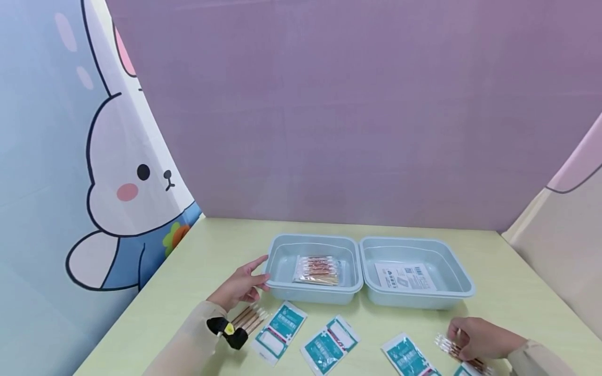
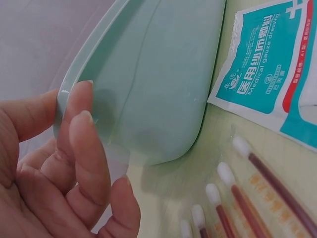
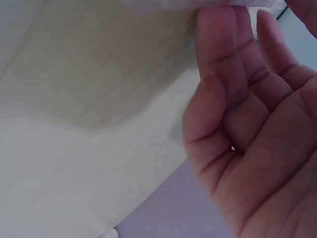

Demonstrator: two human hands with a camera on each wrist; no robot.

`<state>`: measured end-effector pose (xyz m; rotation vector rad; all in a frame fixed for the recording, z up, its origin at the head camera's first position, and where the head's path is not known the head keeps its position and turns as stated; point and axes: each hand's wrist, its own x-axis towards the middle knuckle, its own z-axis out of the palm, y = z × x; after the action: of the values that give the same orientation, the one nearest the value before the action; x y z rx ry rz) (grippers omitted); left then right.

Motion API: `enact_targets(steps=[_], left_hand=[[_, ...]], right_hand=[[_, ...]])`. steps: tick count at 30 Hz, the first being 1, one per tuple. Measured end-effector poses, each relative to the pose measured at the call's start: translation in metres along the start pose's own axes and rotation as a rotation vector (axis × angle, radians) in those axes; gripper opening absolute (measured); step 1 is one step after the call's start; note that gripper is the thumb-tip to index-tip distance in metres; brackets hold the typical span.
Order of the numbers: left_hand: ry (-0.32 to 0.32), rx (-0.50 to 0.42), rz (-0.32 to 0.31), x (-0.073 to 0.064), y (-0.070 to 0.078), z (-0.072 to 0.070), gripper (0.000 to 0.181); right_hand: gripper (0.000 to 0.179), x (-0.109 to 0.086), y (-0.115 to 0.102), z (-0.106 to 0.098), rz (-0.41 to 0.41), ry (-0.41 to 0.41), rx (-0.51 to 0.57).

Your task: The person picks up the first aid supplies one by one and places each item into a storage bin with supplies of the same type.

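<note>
At the left basin (image 1: 308,295), my left hand (image 1: 242,284) pinches the light blue rim; in the left wrist view, thumb and finger (image 2: 79,101) straddle that edge. Inside this basin lies a clear pack of iodine swabs (image 1: 320,269). Another swab pack (image 1: 250,318), brown-shafted with white tips, lies on the table below my left wrist. Over at the front right, my right hand (image 1: 486,337) grips a third swab pack (image 1: 449,345) from above. The right wrist view shows curled fingers (image 3: 218,39) under a strip of clear wrapping (image 3: 168,4) at the top edge.
The right basin (image 1: 418,301) holds a white printed packet (image 1: 405,275). Several teal-and-white gauze dressing packets lie in front, among them one at left (image 1: 279,331), one mid-table (image 1: 330,344) and one farther right (image 1: 409,357). A purple backdrop (image 1: 352,115) stands behind the table.
</note>
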<state>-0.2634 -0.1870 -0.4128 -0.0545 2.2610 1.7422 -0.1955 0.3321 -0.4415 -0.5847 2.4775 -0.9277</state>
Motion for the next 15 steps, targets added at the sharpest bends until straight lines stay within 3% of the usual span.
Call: enact_targets(steps=[15], left_hand=[[0.019,0.016,-0.016,-0.0003,0.0003,0.001,0.061]], right_hand=[[0.013,0.004,0.002,-0.0002,0.014,-0.005,-0.083]])
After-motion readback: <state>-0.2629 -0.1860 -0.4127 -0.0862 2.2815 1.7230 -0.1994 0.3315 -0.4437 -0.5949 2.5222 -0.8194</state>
